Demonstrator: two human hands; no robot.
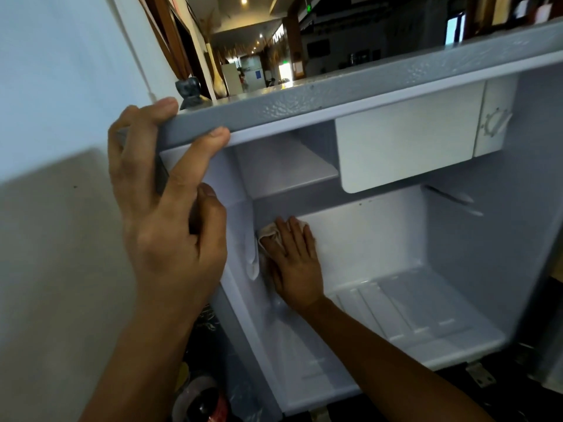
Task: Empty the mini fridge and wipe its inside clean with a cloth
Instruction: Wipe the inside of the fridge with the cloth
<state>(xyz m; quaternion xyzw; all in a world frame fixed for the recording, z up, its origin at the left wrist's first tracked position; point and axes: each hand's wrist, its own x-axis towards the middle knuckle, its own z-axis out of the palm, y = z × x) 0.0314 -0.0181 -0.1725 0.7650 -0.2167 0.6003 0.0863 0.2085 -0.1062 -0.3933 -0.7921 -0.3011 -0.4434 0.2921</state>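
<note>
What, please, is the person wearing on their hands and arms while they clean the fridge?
Nothing that shows. The left hand and right hand are bare: no gloves, rings, watch or bracelet. Both forearms are uncovered as far as the frame's lower edge, with no sleeve or cuff in view. Anything worn higher up lies outside the picture.

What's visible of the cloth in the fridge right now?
The cloth is small, off-white and crumpled, looking like thin fabric or paper towel. It sits deep in the fridge's lower compartment, at the back left corner, pressed against the inner surface by the flat fingers of the right hand. Most of it is hidden under that hand.
</note>
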